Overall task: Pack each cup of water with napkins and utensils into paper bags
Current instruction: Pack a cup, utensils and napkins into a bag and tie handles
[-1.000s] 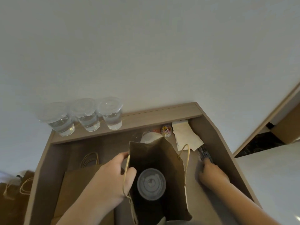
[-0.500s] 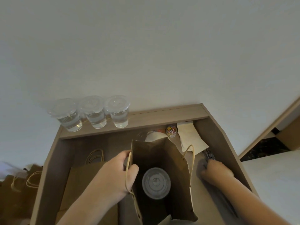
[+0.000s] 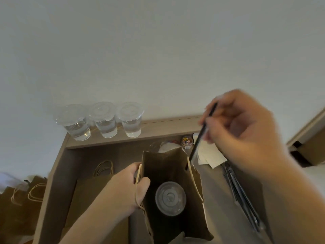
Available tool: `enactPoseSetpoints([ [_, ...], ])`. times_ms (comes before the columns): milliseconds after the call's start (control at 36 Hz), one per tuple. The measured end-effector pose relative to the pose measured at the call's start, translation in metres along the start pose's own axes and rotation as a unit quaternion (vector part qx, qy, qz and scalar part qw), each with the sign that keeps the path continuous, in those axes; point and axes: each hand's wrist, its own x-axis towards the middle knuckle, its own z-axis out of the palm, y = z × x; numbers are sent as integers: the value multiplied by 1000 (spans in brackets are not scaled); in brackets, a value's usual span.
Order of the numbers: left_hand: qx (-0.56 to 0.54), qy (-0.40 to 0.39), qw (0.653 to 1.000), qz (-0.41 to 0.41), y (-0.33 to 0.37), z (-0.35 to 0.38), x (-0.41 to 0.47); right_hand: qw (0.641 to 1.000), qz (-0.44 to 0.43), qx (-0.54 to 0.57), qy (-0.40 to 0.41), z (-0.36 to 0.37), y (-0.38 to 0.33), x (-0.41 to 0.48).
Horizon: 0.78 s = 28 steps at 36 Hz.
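Single view logged: wide-angle head camera. It looked forward and steeply down over the tabletop, near enough that I saw straight into the open paper bag at lower centre. The left hand on the bag's rim and the right hand, raised with a black utensil, sat close under the lens, the right one blurred. The wall filled the upper half.

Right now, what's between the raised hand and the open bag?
The black utensil the right hand pinches, reaching down to the paper bag; head view.
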Motion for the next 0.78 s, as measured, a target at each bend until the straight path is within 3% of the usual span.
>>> enactPoseSetpoints([
  [56,-2,0,1000,-2,-1,0,0,999,-4,-38,-8,4,7,-7],
  [167,-4,6,1000,3,-3,0,-3,990,-33,-85,108,-43,4,4],
  [250,-4,-8,1000,-2,-1,1,-2,969,111,-173,136,-105,8,37],
  [306,2,-5,1000,-2,1,0,0,977,91,-114,157,-93,4,40],
  [389,16,-3,1000,-1,4,0,1,997,-18,-36,61,-26,-7,26],
  [444,25,-2,1000,-6,5,-1,2,993,18,-70,-97,-2,-1,14],
  [500,26,-5,1000,-8,6,-1,2,967,102,-131,-194,2,14,8],
  [583,15,5,1000,-13,9,1,2,933,148,-224,-240,11,28,0],
  [778,0,11,1000,-28,15,3,5,890,209,-260,-312,7,53,0],
])
